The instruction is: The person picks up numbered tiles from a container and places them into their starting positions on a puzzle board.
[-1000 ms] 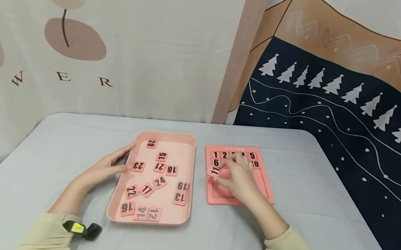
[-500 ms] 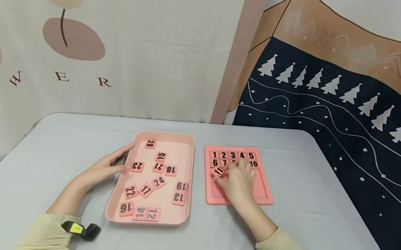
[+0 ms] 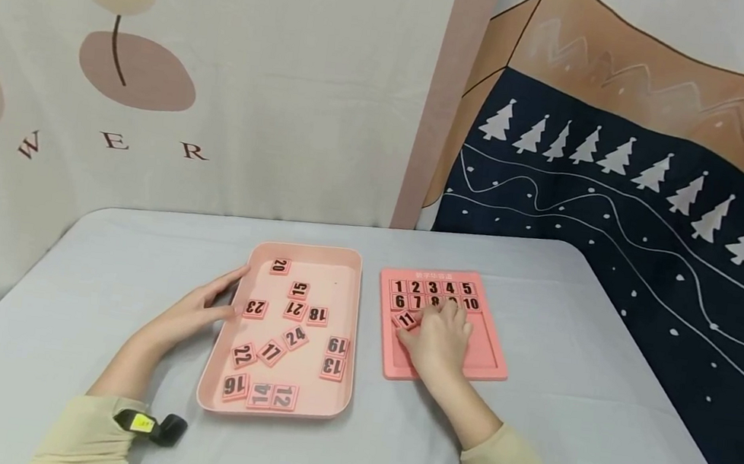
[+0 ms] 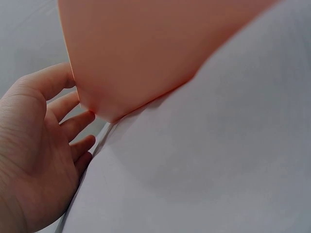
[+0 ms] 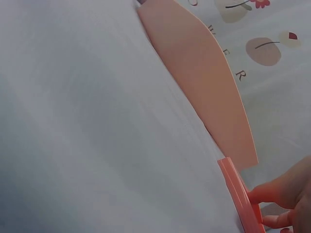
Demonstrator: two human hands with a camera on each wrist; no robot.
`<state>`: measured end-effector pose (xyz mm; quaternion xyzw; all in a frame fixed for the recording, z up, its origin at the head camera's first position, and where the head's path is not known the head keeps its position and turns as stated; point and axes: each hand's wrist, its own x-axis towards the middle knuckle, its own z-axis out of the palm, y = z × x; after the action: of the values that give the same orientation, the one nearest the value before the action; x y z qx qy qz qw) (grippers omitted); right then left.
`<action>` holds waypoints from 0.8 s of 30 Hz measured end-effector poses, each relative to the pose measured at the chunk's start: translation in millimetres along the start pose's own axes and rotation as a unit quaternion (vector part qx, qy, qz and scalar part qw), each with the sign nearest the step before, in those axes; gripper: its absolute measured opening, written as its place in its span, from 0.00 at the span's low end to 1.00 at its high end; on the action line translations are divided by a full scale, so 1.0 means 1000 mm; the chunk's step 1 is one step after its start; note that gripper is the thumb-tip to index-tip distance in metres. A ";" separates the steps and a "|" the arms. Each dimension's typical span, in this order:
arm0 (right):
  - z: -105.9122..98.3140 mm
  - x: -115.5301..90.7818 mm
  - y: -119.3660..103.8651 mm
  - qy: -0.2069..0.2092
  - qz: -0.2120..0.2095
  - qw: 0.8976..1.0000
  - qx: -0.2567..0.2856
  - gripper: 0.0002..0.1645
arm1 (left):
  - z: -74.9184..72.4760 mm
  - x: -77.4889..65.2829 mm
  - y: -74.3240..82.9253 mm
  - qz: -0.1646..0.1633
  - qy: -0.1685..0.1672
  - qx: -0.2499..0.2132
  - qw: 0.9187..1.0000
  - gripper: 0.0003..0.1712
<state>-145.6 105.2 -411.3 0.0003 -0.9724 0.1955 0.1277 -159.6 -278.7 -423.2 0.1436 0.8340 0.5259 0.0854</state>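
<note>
My right hand (image 3: pixel 441 341) is over the pink number board (image 3: pixel 488 352), with thumb and fingertips at a small tile marked 11 (image 3: pixel 406 319), which it pinches. That tile sits askew just under the row starting with tile 6 (image 3: pixel 398 301). Two rows of tiles, 1 to 10, line the top of the board; the fingers partly cover 9. In the right wrist view, thumb and fingers are at the board's edge (image 5: pixel 241 196). My left hand (image 3: pixel 186 316) rests its loosely extended fingers against the left wall of the pink tray (image 3: pixel 336 261); the left wrist view shows fingertips at the tray wall (image 4: pixel 131 53).
Inside the tray several number tiles lie scattered and turned different ways, among them 20 (image 3: pixel 280 267), 24 (image 3: pixel 295 338) and 16 (image 3: pixel 235 386). Tray and board stand side by side on a table with a pale cloth (image 3: pixel 569 438). Printed curtains (image 3: pixel 304 102) hang behind.
Tile 11 has turned and shifted slightly right on the board. My right hand has lowered toward the board, its wrist swinging left, uncovering tiles 3 and 4. The left hand stays put.
</note>
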 end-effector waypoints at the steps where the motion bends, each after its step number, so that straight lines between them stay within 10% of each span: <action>1: 0.000 0.000 0.000 0.000 0.002 1.000 -0.002 0.23 | 0.000 0.000 0.000 0.000 0.000 0.001 1.000 0.44; 24: 0.003 0.007 0.004 -0.026 -0.008 0.999 0.028 0.18 | 0.000 0.000 0.000 0.004 0.000 -0.001 1.000 0.44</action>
<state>-153.0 108.6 -413.9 0.0162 -0.9696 0.2212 0.1036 -159.6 -278.7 -423.3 0.1468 0.8328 0.5271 0.0840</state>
